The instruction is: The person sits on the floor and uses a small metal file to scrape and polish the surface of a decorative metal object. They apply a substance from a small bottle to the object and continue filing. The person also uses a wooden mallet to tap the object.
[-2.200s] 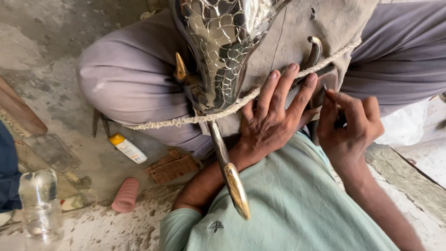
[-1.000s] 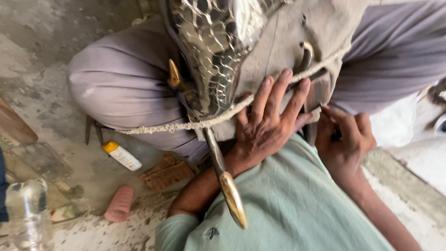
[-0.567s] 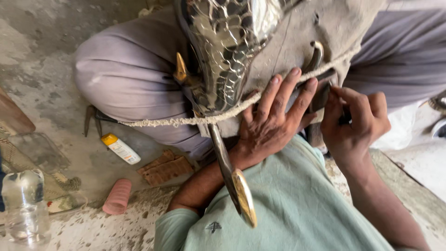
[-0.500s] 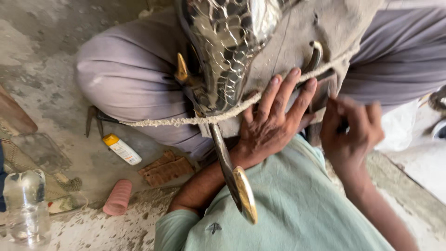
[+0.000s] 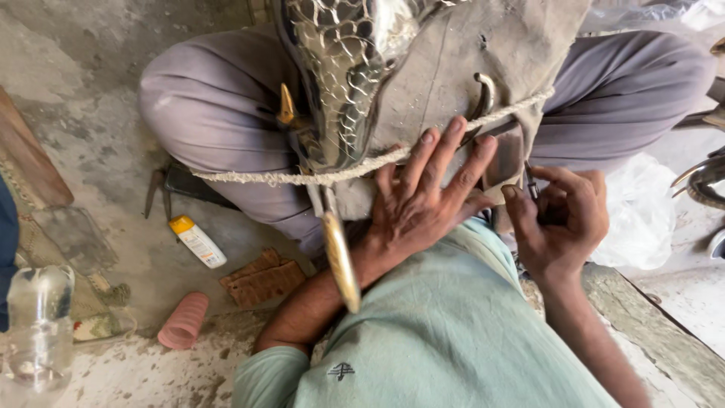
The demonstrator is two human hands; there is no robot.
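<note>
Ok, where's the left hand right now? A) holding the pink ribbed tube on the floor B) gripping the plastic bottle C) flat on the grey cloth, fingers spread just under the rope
C: the left hand lies spread on the grey cloth, fingertips at the rope.

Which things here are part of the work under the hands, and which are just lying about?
In hand:
left hand flat on the grey cloth
right hand pinching a small dark tool
scaled metal piece
rope across it

Lying about:
white tube with yellow cap
pink ribbed cylinder
clear plastic bottle
brown scrap
</note>
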